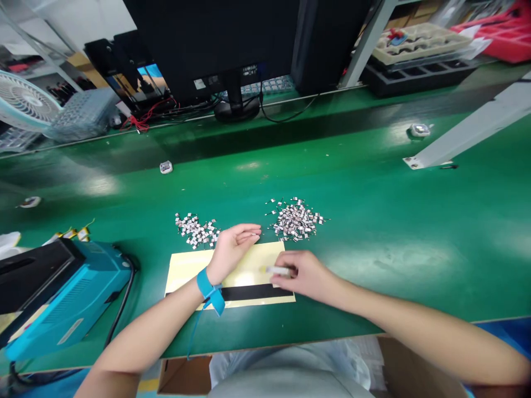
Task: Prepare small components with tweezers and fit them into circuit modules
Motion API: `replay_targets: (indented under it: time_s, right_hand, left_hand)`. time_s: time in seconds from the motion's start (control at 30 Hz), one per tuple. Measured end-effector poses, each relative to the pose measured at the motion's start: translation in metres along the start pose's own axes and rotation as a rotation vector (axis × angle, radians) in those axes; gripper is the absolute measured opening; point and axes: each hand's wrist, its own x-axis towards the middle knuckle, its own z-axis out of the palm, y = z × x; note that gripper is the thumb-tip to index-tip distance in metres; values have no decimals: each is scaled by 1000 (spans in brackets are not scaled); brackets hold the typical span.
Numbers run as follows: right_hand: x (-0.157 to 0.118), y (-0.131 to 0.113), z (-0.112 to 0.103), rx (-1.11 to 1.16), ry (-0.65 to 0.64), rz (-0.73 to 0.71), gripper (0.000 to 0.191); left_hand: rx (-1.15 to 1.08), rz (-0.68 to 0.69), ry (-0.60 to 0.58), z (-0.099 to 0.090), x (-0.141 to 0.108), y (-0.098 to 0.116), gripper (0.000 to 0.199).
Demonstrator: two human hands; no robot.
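My left hand [234, 249], with a blue strap [211, 290] on its wrist, reaches over a pale yellow sheet [186, 268] toward its far edge. Its fingers are pressed together; a tiny whitish spot shows at the fingertips, too small to name. Over the sheet's right end, my right hand [302, 273] is closed round a short white stick-like object [279, 270] with a yellowish tip, blurred. A black strip [253, 292] runs along the near part of the sheet. Beyond the sheet lie two heaps of small white-and-dark parts, a left heap [197, 229] and a larger right heap [297, 220].
A blue-and-black machine [78, 293] with a black cable stands at the left. A monitor [219, 50] and a fan [27, 102] are at the back. A white metal leg [468, 130] slants down to the green table [394, 221] at the right, near stacked trays [415, 66].
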Motion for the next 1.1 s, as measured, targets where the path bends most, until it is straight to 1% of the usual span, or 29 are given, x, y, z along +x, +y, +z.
replay_targets:
  time_s: [0.07, 0.13, 0.2, 0.27, 0.3, 0.33, 0.37, 0.4, 0.47, 0.57, 0.67, 0.73, 0.83, 0.9, 0.97, 1.03, 1.1]
  right_hand:
    - [8, 2, -6, 254, 131, 66, 14]
    - [14, 2, -8, 468, 233, 125, 29]
    - [17, 2, -8, 633, 255, 156, 41]
    - [18, 1, -7, 734, 238, 167, 42]
    - [18, 1, -6, 758, 231, 162, 42]
    - [17, 1, -5, 760, 233, 152, 41]
    - [16, 1, -6, 740, 244, 137, 40]
    - [15, 2, -6, 702, 257, 117, 39]
    - [15, 4, -9, 598, 293, 64, 36]
    - [15, 8, -13, 471, 332, -4, 32]
    - [15, 13, -12, 421, 341, -26, 30]
    - [16, 13, -11, 419, 338, -31, 27]
    - [17, 12, -12, 431, 345, -42, 26]
    - [17, 10, -15, 430, 386, -46, 27]
    - [16, 8, -18, 409, 420, -14, 23]
    - [16, 7, -18, 407, 375, 28, 21]
    - [15, 6, -15, 447, 267, 43, 25]
  left_hand:
    - [-11, 55, 20, 3, -6, 3, 25]
    - [60, 170, 26, 6, -13, 5, 25]
    - [178, 326, 29, 9, -19, 5, 24]
    - [288, 466, 39, 11, -24, 5, 23]
    - [321, 509, 45, 12, -25, 5, 22]
    - [336, 523, 46, 12, -25, 5, 22]
    - [327, 508, 38, 13, -25, 5, 23]
    - [296, 471, 20, 13, -24, 6, 25]
    - [200, 363, -53, 12, -22, 6, 29]
    - [101, 241, -156, 12, -20, 5, 24]
    - [125, 227, -192, 12, -18, 4, 19]
    - [184, 261, -183, 13, -19, 5, 18]
    - [266, 329, -138, 14, -19, 6, 14]
    - [275, 360, -94, 14, -20, 7, 12]
    - [259, 383, -35, 14, -21, 6, 14]
    - [257, 410, 20, 13, -22, 5, 19]
    - [300, 464, 58, 13, -23, 4, 22]
